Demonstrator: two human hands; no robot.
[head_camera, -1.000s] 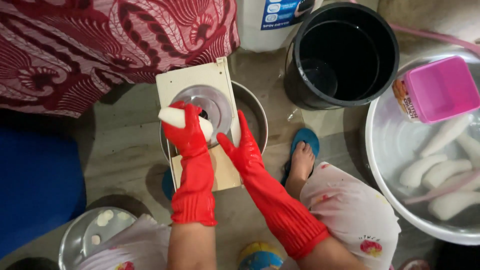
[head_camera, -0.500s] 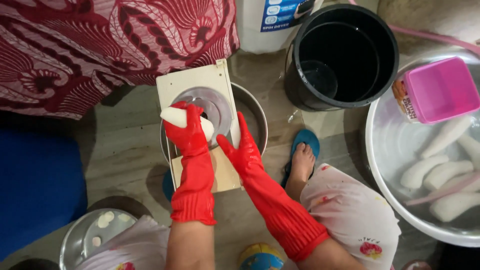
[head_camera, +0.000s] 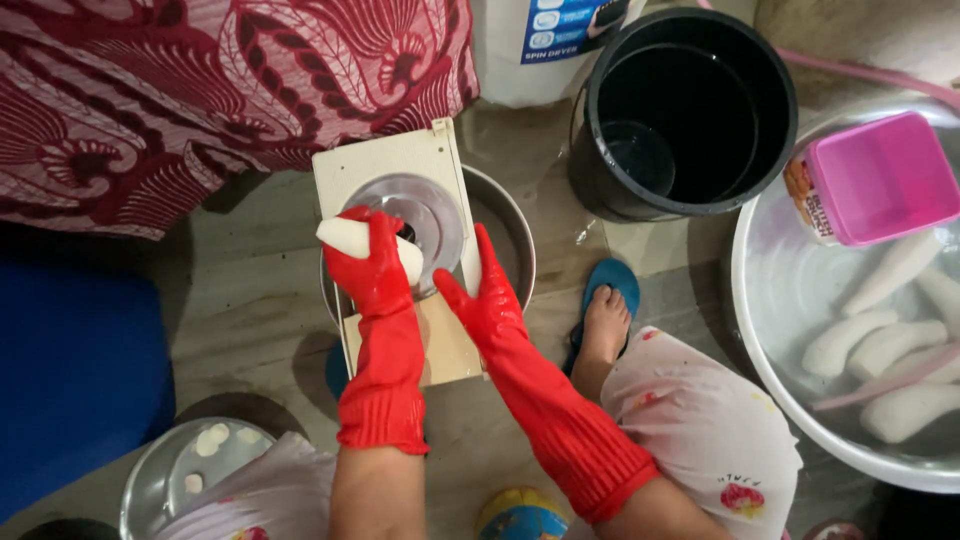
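Head view: left hand (head_camera: 375, 265), fingers clamped on peeled white root (head_camera: 345, 238), over slicer board (head_camera: 400, 200) atop steel bowl (head_camera: 510, 235). Right hand (head_camera: 490, 300), fingers together, steadies board. Right basin (head_camera: 770, 300) holds peeled roots; black bucket (head_camera: 690, 110) holds water.

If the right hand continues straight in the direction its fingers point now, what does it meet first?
The right hand points up along the slicer board. It would probably meet the steel bowl rim first, though depth is unclear.
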